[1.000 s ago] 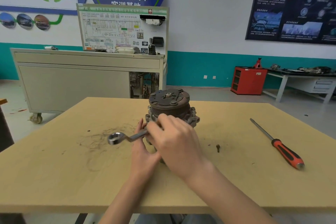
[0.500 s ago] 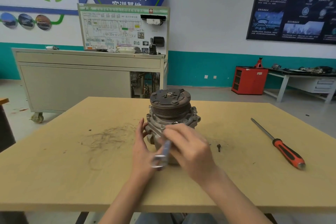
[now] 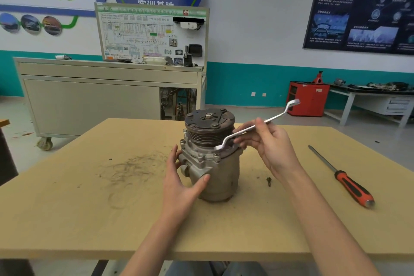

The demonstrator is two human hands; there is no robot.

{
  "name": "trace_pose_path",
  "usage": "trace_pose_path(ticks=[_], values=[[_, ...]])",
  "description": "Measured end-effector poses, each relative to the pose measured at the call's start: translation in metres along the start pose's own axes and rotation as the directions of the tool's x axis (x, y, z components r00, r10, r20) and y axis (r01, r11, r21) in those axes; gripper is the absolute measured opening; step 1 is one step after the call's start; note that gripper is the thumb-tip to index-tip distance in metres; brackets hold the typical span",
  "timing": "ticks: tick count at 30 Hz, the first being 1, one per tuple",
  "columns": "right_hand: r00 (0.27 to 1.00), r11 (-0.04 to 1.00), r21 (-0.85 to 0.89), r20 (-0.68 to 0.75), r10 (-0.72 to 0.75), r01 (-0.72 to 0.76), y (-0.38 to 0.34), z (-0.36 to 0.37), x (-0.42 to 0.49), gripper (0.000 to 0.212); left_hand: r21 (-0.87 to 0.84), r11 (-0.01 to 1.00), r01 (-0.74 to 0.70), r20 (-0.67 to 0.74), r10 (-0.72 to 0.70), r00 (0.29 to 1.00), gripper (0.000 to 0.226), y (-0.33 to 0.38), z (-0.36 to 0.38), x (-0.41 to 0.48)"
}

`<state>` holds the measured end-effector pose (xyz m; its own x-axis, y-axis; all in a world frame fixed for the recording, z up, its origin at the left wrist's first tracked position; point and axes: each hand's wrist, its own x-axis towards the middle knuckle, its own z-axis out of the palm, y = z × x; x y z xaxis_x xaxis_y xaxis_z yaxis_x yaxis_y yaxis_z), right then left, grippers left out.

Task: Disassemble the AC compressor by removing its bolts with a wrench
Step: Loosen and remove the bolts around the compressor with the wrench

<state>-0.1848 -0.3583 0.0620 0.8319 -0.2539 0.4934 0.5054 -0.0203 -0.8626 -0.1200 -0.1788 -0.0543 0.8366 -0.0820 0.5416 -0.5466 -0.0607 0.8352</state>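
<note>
The grey AC compressor (image 3: 220, 172) stands upright at the middle of the wooden table (image 3: 67, 208), its dark pulley on top and several bolts around its flange. My left hand (image 3: 179, 180) grips its left side, thumb across the front. My right hand (image 3: 270, 144) pinches the shank of a silver ring wrench (image 3: 253, 127). The wrench's lower ring sits at the flange by a front-right bolt, and its other end points up to the right.
One loose bolt (image 3: 268, 181) lies on the table right of the compressor. A red-handled screwdriver (image 3: 345, 179) lies further right. Dark scuff marks (image 3: 134, 168) cover the table's left. A wheeled cabinet (image 3: 89, 101) stands behind the table.
The wrench swung from the compressor's left, round its front, up to its right side. My right hand moved right with it. My left hand stayed on the compressor.
</note>
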Motion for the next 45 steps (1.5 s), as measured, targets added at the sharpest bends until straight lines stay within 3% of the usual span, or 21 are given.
trace_pose_path(ticks=[3, 5, 7, 8, 10, 11, 19, 22, 24, 29, 30, 31, 32, 33, 34, 35, 37, 40, 43, 45], values=[[0.961, 0.965, -0.177, -0.167, -0.221, 0.192, -0.010, 0.015, -0.011, 0.043, -0.008, 1.000, -0.019, -0.008, 0.019, 1.000, 0.094, 0.001, 0.000, 0.000], [0.876, 0.824, -0.408, -0.105, -0.471, 0.394, -0.019, 0.026, -0.018, 0.045, -0.006, 1.000, -0.023, -0.012, 0.023, 1.000, 0.094, 0.000, 0.001, 0.000], [0.722, 0.509, -0.629, 0.123, -0.681, 0.587, -0.024, 0.036, -0.024, 0.047, -0.003, 1.000, -0.016, -0.013, 0.016, 1.000, 0.095, 0.000, 0.001, 0.001], [0.648, 0.324, -0.703, 0.253, -0.718, 0.633, -0.023, 0.041, -0.027, 0.047, -0.002, 1.000, -0.014, -0.013, 0.014, 1.000, 0.096, -0.001, 0.001, 0.001], [0.576, 0.035, -0.770, 0.445, -0.686, 0.637, -0.021, 0.052, -0.035, 0.033, -0.002, 1.000, -0.009, -0.007, 0.009, 1.000, 0.098, -0.001, 0.001, 0.001], [0.571, -0.042, -0.779, 0.494, -0.656, 0.626, -0.019, 0.057, -0.039, 0.024, 0.007, 1.000, -0.004, -0.005, 0.004, 1.000, 0.100, 0.000, 0.002, 0.001], [0.594, -0.276, -0.824, 0.553, -0.584, 0.495, -0.002, 0.089, -0.060, 0.003, 0.047, 0.999, 0.001, -0.008, -0.001, 1.000, 0.095, -0.007, 0.005, 0.006], [0.586, -0.318, -0.834, 0.545, -0.600, 0.451, 0.006, 0.100, -0.060, 0.022, -0.030, 1.000, -0.004, -0.024, 0.003, 1.000, 0.063, -0.011, 0.008, 0.005], [0.572, -0.306, -0.839, 0.534, -0.623, 0.451, 0.011, 0.103, -0.060, 0.024, -0.018, 1.000, -0.008, -0.007, 0.007, 1.000, 0.058, -0.012, 0.009, 0.005], [0.456, -0.158, -0.745, 0.545, -0.703, 0.648, 0.025, 0.058, -0.059, 0.017, -0.083, 0.996, 0.038, 0.006, -0.038, 0.999, 0.100, -0.007, 0.006, 0.010], [0.463, -0.053, -0.711, 0.511, -0.724, 0.702, 0.029, 0.046, -0.060, 0.020, -0.065, 0.998, 0.020, -0.007, -0.021, 1.000, 0.103, -0.006, 0.004, 0.007], [0.518, 0.136, -0.654, 0.436, -0.736, 0.744, 0.033, 0.038, -0.061, 0.025, -0.039, 0.999, 0.005, -0.013, -0.006, 1.000, 0.102, -0.005, 0.003, 0.005], [0.624, 0.395, -0.552, 0.323, -0.711, 0.735, 0.034, 0.032, -0.061, 0.026, -0.026, 1.000, 0.003, -0.014, -0.003, 1.000, 0.099, -0.004, 0.002, 0.003], [0.752, 0.649, -0.399, 0.197, -0.629, 0.648, 0.033, 0.030, -0.060, 0.025, -0.022, 1.000, 0.004, -0.011, -0.004, 1.000, 0.097, -0.004, 0.001, 0.002], [0.857, 0.828, -0.225, 0.096, -0.505, 0.513, 0.031, 0.028, -0.057, 0.022, -0.017, 1.000, 0.003, -0.015, -0.003, 1.000, 0.097, -0.004, 0.001, 0.002], [0.929, 0.926, -0.067, 0.025, -0.370, 0.371, 0.028, 0.024, -0.050, 0.022, -0.008, 1.000, 0.002, -0.016, -0.002, 1.000, 0.098, -0.004, 0.001, 0.001], [0.993, 0.983, 0.135, -0.021, -0.120, 0.121, 0.022, 0.015, -0.030, 0.028, 0.005, 1.000, 0.003, -0.008, -0.003, 1.000, 0.102, -0.004, 0.001, 0.002], [0.991, 0.952, 0.278, 0.041, 0.124, -0.130, 0.014, 0.005, -0.007, 0.035, 0.004, 1.000, 0.006, -0.008, -0.006, 1.000, 0.103, -0.003, 0.001, 0.002], [0.978, 0.939, 0.277, 0.107, 0.179, -0.202, 0.011, 0.001, 0.001, 0.034, 0.006, 1.000, 0.013, -0.012, -0.013, 1.000, 0.105, -0.002, 0.001, 0.001], [0.985, 0.954, 0.251, 0.097, 0.143, -0.164, 0.007, 0.000, -0.001, 0.033, 0.015, 1.000, 0.019, -0.007, -0.019, 1.000, 0.106, -0.002, 0.001, 0.001]])
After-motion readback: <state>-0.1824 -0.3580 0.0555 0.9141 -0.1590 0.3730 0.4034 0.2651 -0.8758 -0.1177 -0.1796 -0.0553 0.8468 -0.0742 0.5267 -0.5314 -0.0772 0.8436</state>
